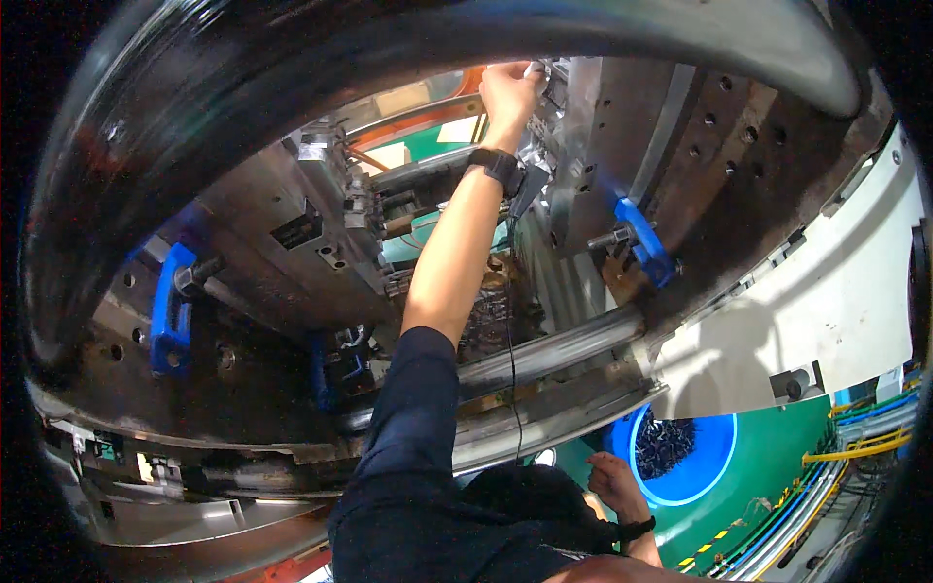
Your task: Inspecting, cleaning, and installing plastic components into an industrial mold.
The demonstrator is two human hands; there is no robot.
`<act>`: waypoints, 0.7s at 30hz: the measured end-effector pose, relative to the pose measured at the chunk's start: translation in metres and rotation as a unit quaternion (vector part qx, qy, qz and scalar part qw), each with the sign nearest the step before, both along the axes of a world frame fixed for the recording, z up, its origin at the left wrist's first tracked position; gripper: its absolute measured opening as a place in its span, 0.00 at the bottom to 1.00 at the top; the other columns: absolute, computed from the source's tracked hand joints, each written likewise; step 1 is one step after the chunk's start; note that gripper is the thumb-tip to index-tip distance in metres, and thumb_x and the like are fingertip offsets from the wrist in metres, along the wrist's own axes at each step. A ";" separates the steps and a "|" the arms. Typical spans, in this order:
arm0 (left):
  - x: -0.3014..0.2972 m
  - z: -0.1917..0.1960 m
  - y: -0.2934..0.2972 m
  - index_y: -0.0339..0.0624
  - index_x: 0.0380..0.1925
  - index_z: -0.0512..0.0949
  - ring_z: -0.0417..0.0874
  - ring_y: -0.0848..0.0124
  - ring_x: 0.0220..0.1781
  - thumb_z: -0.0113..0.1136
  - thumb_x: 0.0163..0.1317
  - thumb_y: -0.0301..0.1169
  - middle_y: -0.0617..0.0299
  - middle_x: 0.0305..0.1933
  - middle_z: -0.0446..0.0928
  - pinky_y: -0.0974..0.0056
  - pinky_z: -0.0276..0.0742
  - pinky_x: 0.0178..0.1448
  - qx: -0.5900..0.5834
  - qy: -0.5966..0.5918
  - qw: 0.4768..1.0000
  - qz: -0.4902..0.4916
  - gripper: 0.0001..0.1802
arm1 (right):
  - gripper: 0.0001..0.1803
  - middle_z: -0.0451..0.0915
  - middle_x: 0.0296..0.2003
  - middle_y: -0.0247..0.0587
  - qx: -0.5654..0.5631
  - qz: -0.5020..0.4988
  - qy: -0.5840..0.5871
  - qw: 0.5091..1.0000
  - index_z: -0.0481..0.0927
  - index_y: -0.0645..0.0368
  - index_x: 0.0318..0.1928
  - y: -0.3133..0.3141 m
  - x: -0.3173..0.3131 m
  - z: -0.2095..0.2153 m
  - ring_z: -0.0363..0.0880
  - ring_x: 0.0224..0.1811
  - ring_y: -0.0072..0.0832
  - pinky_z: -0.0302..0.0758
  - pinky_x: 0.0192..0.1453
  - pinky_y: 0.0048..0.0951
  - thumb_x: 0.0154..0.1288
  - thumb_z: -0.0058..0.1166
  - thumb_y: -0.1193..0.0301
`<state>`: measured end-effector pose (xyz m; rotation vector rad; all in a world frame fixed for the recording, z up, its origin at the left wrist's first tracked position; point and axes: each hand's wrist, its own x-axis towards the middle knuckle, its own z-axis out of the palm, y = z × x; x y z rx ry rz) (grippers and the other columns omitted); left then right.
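Between two steel mould halves, my left arm reaches up and away from me. My left hand [510, 92] is at the inner face of the right mould half [607, 126], its fingers bent round a small pale thing too little to name. A black watch [498, 167] is on that wrist. Lower right, my right hand [617, 481] hangs beside a blue tub [731, 457], apart from it, fingers curled; whatever they may hold is hidden. Facing my left hand across the gap stands the left mould half [282, 209], with metal blocks on its inner face.
A thick dark bar [466, 34] arches across the top. Steel tie bars [554, 345] cross below my left arm, and a thin black cable [513, 389] hangs there. Blue clamps [173, 311] stick out at both sides. Small black pieces [663, 442] lie in the tub. Hoses [802, 515] run along the right.
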<state>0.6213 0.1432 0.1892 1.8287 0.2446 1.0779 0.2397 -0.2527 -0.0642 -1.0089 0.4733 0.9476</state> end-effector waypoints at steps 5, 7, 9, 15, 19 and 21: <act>-0.010 0.007 0.002 0.41 0.35 0.85 0.85 0.61 0.36 0.68 0.52 0.32 0.52 0.31 0.84 0.60 0.77 0.42 0.145 0.027 0.989 0.009 0.11 | 0.04 0.58 0.13 0.22 -0.013 -0.009 -0.008 1.000 0.75 0.58 0.35 0.002 0.000 0.002 0.53 0.12 0.15 0.50 0.17 0.20 0.69 0.50 0.72; -0.007 0.010 0.007 0.41 0.34 0.85 0.85 0.57 0.37 0.67 0.52 0.32 0.51 0.32 0.84 0.59 0.78 0.44 0.193 0.034 0.981 0.009 0.10 | 0.05 0.58 0.13 0.22 0.004 -0.006 0.001 1.000 0.75 0.58 0.35 0.001 0.000 0.004 0.53 0.12 0.15 0.50 0.17 0.20 0.69 0.50 0.72; -0.007 0.010 0.014 0.41 0.33 0.85 0.85 0.54 0.39 0.66 0.51 0.32 0.50 0.33 0.83 0.57 0.79 0.46 0.279 0.056 0.958 0.032 0.10 | 0.05 0.58 0.13 0.22 0.011 -0.007 0.002 1.000 0.75 0.58 0.35 0.001 -0.002 -0.001 0.53 0.12 0.15 0.50 0.17 0.20 0.69 0.50 0.72; -0.017 -0.001 0.043 0.36 0.28 0.83 0.84 0.47 0.40 0.64 0.49 0.35 0.44 0.35 0.82 0.53 0.79 0.49 0.385 0.151 0.888 0.199 0.12 | 0.05 0.58 0.13 0.21 -0.036 0.009 -0.074 0.997 0.76 0.58 0.35 -0.004 -0.004 -0.003 0.53 0.12 0.15 0.50 0.17 0.19 0.69 0.51 0.70; -0.021 -0.012 0.053 0.37 0.31 0.83 0.84 0.50 0.38 0.61 0.52 0.36 0.44 0.34 0.82 0.54 0.79 0.45 0.323 0.127 0.925 0.152 0.13 | 0.06 0.58 0.14 0.21 -0.031 -0.007 -0.018 0.999 0.76 0.58 0.36 -0.005 -0.006 -0.001 0.54 0.13 0.14 0.50 0.17 0.19 0.68 0.52 0.69; -0.009 -0.020 0.059 0.38 0.33 0.83 0.84 0.54 0.37 0.61 0.54 0.34 0.45 0.33 0.82 0.57 0.78 0.42 0.263 0.028 0.962 0.063 0.12 | 0.05 0.58 0.14 0.21 -0.026 -0.011 -0.008 1.000 0.75 0.58 0.35 -0.003 -0.007 -0.001 0.54 0.13 0.14 0.50 0.17 0.19 0.68 0.51 0.70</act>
